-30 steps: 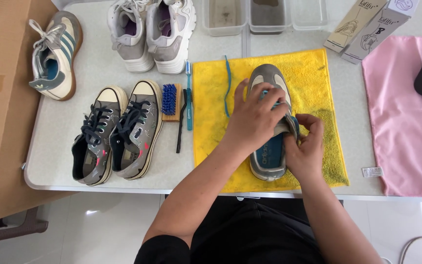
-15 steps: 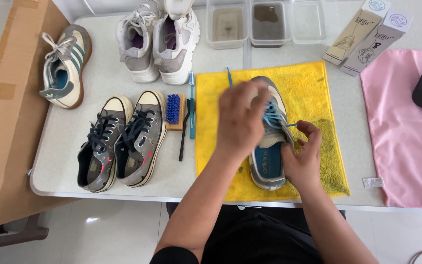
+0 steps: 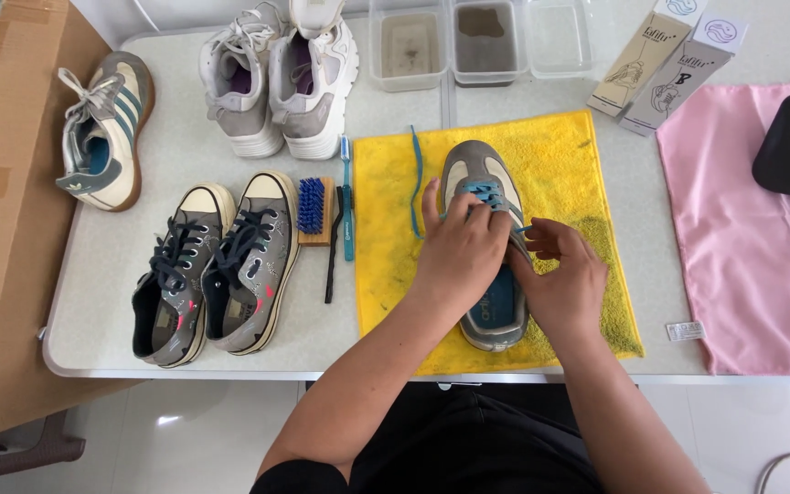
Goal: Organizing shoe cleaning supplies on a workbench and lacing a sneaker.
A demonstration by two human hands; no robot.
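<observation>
Bending over a white table (image 3: pixel 185 155), a person works on one grey and cream sneaker with blue laces (image 3: pixel 491 247). It lies on a fuzzy yellow cloth (image 3: pixel 569 174), toe pointing away from the person. The left hand (image 3: pixel 457 252) lies on top of the shoe, with its fingers curled down onto the blue laces. The right hand (image 3: pixel 567 279) sits at the shoe's right side, and its fingers pinch a bit of the lace close to the left hand. The two hands almost touch. A loose blue lace (image 3: pixel 415 178) lies on the yellow cloth just to the left of the shoe.

Beside the cloth lie a small wooden brush with blue bristles (image 3: pixel 314 209) and a thin teal toothbrush (image 3: pixel 346 197). A pair of dark grey canvas shoes with black laces (image 3: pixel 217 265) sits to the left of them. A pair of chunky white sneakers (image 3: pixel 276 78) stands at the far edge of the table. One more grey and cream sneaker (image 3: pixel 102 133) lies at the far left, near a big brown cardboard box (image 3: pixel 2 229). A pink cloth (image 3: pixel 742 256) lies to the right.
</observation>
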